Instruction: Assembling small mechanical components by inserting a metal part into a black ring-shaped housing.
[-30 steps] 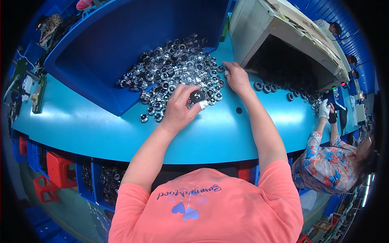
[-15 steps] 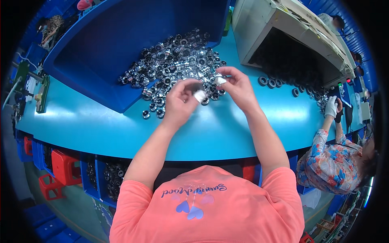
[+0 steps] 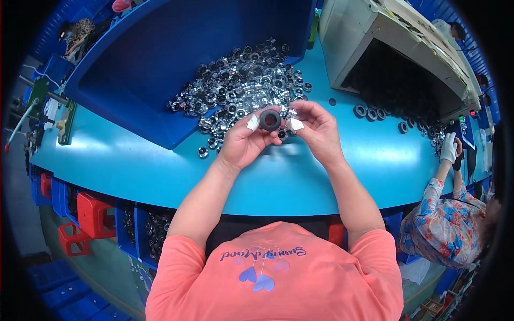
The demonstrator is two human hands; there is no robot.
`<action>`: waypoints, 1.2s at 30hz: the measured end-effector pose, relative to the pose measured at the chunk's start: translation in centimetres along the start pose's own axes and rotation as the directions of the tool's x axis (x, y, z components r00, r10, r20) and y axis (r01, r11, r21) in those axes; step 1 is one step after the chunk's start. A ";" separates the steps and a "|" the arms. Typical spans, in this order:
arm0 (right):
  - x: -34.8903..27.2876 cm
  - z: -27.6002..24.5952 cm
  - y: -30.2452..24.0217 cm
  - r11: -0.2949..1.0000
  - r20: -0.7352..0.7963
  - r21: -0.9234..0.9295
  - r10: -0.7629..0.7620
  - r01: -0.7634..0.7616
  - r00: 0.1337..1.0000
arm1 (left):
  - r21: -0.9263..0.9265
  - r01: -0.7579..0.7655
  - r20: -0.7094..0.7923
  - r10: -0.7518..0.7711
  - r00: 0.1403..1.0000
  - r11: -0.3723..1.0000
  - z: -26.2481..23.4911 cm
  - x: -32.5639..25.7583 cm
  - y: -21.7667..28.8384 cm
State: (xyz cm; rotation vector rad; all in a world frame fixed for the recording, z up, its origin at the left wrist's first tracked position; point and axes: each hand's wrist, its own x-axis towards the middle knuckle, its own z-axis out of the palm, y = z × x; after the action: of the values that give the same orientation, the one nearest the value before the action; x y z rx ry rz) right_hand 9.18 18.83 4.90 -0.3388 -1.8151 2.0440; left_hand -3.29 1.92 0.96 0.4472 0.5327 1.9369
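A black rubber ring (image 3: 269,121) is gripped between the fingers and taped thumb of my left hand (image 3: 243,143), its round hole facing up. Close to its right side, my right hand (image 3: 322,134) has its thumb and forefinger bent together around what looks like a small shiny wheel hub (image 3: 291,113), partly hidden by the fingers. White tape wraps both thumbs. Just beyond my hands spreads a heap of shiny silver-and-black wheel hubs (image 3: 230,93), spilling out of a big blue bin (image 3: 128,101).
The turquoise table (image 3: 364,176) curves around me. At the right, a whitish open-fronted box (image 3: 342,59) holds dark rings, with several black rings (image 3: 369,113) before it. A small dark disc (image 3: 332,101) lies nearby. A co-worker's gloved hand (image 3: 448,147) is at far right.
My left hand has turned so the black ring now shows its hole, and the two hands have come closer together. The whole view has shifted slightly.
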 end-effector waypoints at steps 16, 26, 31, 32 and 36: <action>-0.3 0.0 -0.2 0.999 0.006 0.052 -0.006 0.006 1.000 | -0.027 -0.009 0.032 0.010 0.999 1.000 -0.1 0.1 0.1; -0.2 -0.3 0.5 0.998 0.000 0.003 -0.062 0.062 0.998 | -0.079 -0.038 0.001 0.039 0.999 0.996 -0.6 0.1 0.3; -0.2 -0.3 0.8 0.998 0.015 0.003 -0.058 0.058 0.998 | -0.083 -0.035 -0.004 0.034 0.999 0.996 -0.7 0.1 0.4; -0.3 -0.2 0.7 0.998 0.019 -0.004 -0.059 0.059 0.998 | -0.081 -0.035 -0.012 0.034 0.999 0.996 -0.7 0.1 0.4; -0.3 -0.4 0.8 0.999 0.048 0.017 -0.037 0.036 0.998 | -0.069 -0.047 -0.018 0.045 0.999 0.997 -0.6 0.2 0.3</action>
State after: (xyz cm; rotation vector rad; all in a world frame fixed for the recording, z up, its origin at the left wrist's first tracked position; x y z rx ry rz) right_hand 9.46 18.96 4.01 -0.2518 -1.8184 2.0579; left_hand -3.90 1.86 0.68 0.4026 0.4679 1.9983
